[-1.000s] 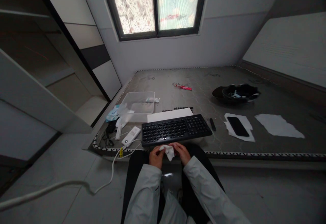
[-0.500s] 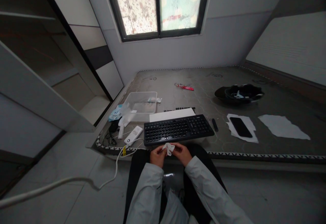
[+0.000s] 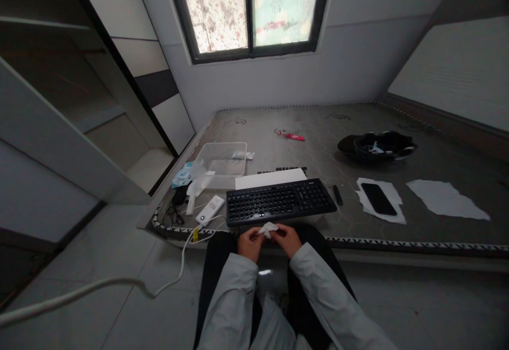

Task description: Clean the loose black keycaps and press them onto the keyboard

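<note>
Between my two hands is a small crumpled white tissue (image 3: 268, 229). My left hand (image 3: 249, 243) pinches its left side, and my right hand (image 3: 288, 240) grips its right side. Both hands are above my lap, just in front of the black keyboard (image 3: 278, 201), whose near edge is close to my fingertips. Behind the keyboard lies a flat white sheet (image 3: 270, 178), partly covered by it. Several loose black keys (image 3: 291, 169) are lined up past the sheet. A small dark stick-shaped object (image 3: 338, 195) rests right of the keyboard.
On the left stand a clear plastic box (image 3: 222, 164), a blue-and-white packet (image 3: 182, 176) and a white power bank (image 3: 210, 210) with a cable. To the right are a phone (image 3: 379, 199) on white paper, another paper sheet (image 3: 447, 198) and a black cap (image 3: 377, 147). A red item (image 3: 291, 135) lies farther back.
The tissue has changed shape between my fingers, from a looped crumple to a flatter, pointed fold. My hands have shifted very slightly right in view; the camera has tilted a little.
</note>
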### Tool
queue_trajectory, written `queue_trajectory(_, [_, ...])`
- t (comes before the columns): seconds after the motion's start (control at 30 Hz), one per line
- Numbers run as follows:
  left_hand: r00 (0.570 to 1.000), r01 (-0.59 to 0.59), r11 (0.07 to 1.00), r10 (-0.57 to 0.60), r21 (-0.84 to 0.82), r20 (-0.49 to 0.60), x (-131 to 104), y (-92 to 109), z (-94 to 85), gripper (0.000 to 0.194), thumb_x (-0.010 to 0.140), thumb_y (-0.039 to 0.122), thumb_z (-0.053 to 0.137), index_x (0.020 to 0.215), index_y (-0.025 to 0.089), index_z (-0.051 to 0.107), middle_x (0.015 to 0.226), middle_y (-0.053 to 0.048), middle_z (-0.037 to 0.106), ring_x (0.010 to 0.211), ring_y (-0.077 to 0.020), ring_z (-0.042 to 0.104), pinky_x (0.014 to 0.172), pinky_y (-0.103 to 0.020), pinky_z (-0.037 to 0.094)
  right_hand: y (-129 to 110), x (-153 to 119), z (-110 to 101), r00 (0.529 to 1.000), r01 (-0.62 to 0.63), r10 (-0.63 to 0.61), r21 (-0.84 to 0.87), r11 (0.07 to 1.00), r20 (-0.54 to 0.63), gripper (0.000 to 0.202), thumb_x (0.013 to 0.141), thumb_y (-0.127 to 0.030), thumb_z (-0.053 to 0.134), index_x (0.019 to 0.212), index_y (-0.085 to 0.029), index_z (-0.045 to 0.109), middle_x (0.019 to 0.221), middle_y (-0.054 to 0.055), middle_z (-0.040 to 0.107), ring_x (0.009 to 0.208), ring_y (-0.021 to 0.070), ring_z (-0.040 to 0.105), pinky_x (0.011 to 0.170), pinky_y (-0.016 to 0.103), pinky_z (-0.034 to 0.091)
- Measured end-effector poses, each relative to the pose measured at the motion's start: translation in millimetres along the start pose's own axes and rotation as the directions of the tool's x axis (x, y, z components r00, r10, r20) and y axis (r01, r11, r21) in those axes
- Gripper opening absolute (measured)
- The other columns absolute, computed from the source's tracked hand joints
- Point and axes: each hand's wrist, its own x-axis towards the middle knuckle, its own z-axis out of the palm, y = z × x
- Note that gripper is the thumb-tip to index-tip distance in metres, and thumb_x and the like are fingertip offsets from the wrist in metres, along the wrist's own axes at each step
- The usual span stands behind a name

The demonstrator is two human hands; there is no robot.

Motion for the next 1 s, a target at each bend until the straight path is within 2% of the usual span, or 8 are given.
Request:
queue_trajectory(0.1, [1.000,0.008,1.000,-0.008,-0.013,-0.010,-0.2,0.7,0.3,0.021,0.061,0.022,0.062,0.079,0.013,0.067,0.071,-0.005,0.068,0.065,-0.0162,0.062,0.058,-0.022,0.048,-0.5,-0.3,0.2,1.000,-0.007,0.007,-0.013,1.000,-0.009,0.029,0.061,-0.035,0.064,0.081,-0.013,0.065,0.071,0.004,0.065,0.063,0.0171,0.058,0.056,0.027,0.045])
queue_trajectory(0.3, [0.999,0.026,0.999,-0.028,-0.043,-0.032,-1.5,7.0,0.7,0.022,0.059,0.021,0.063,0.078,0.012,0.067,0.064,-0.004,0.067,0.055,-0.0133,0.059,0.052,-0.021,0.046,0.0,0.3,-0.2,1.000,-0.024,0.024,-0.006,1.000,-0.008,0.034,0.059,-0.038,0.064,0.082,-0.013,0.065,0.070,0.005,0.065,0.060,0.0169,0.057,0.051,0.025,0.044])
queue_trajectory(0.63, [0.999,0.047,0.998,-0.048,-0.028,-0.021,-0.4,1.4,-0.2,0.023,0.059,0.022,0.063,0.080,0.012,0.066,0.065,-0.005,0.066,0.055,-0.0133,0.059,0.051,-0.021,0.046,-3.2,-1.8,0.3,1.000,-0.009,0.008,-0.028,1.000,-0.017,0.030,0.061,-0.035,0.063,0.082,-0.013,0.066,0.071,0.005,0.066,0.060,0.0165,0.057,0.053,0.026,0.044])
queue_trajectory(1.0, [0.997,0.062,0.998,-0.062,-0.023,-0.034,-2.4,4.9,-0.5,0.023,0.060,0.023,0.063,0.080,0.012,0.065,0.063,-0.004,0.065,0.054,-0.0126,0.058,0.051,-0.020,0.046,-2.8,-2.0,0.4,1.000,-0.008,0.007,-0.041,0.999,-0.030,0.031,0.060,-0.034,0.064,0.082,-0.012,0.066,0.070,0.005,0.066,0.059,0.0168,0.057,0.054,0.027,0.045])
